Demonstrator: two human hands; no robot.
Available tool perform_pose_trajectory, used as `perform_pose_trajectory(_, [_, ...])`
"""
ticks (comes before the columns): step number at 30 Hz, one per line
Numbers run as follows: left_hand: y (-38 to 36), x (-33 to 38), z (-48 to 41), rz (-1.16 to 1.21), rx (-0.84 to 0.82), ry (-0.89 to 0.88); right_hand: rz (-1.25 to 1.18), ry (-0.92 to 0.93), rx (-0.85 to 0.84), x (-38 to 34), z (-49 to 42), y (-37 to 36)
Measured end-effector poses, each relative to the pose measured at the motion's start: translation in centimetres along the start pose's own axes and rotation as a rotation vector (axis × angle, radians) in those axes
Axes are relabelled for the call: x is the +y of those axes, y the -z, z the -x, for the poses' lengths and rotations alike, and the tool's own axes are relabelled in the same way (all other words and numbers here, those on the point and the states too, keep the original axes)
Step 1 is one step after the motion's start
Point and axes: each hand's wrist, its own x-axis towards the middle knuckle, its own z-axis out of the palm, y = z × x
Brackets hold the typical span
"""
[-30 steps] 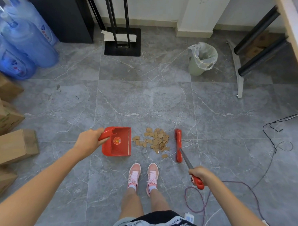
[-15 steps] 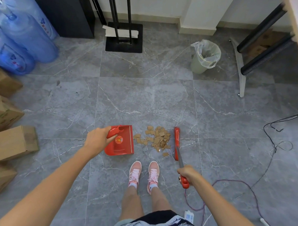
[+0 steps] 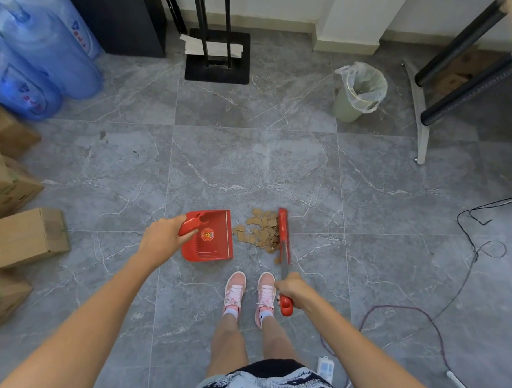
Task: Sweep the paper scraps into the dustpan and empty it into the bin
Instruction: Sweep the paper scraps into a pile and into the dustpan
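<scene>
A red dustpan lies flat on the grey tile floor, its open lip facing right. My left hand grips its handle. Brown paper scraps lie in a loose pile just right of the lip. A red brush stands against the right side of the pile. My right hand grips the brush's red handle end, near my right shoe. The pale green bin, lined with a clear bag, stands at the upper right, far from both hands.
Blue water jugs and cardboard boxes line the left side. A black stand base sits at the top centre. A table frame stands beside the bin. Cables trail over the floor on the right. My pink shoes are below the scraps.
The brush has moved left against the scraps, bunching them closer to the dustpan. My right hand has swung left toward my shoes. My left hand still holds the dustpan handle.
</scene>
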Motion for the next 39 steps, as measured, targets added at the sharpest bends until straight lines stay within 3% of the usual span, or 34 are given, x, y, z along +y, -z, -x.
perform_pose_trajectory(13, [-0.9,-3.5,1.6,-0.007,0.010,-0.003,0.236,0.142,-0.079,-1.6,2.4,-7.7])
perform_pose_trajectory(22, [-1.2,-4.0,2.0,0.015,0.008,-0.016,0.034,0.143,-0.257,-3.3,5.6,-10.8])
perform_pose_trajectory(29, [-1.3,-5.0,3.9,0.048,-0.004,-0.008,-0.027,0.169,-0.271,-0.5,6.2,-6.2])
perform_pose_trajectory(39, [0.9,-7.5,6.5,0.186,0.088,0.198,-0.002,0.146,-0.179,1.3,6.4,1.8])
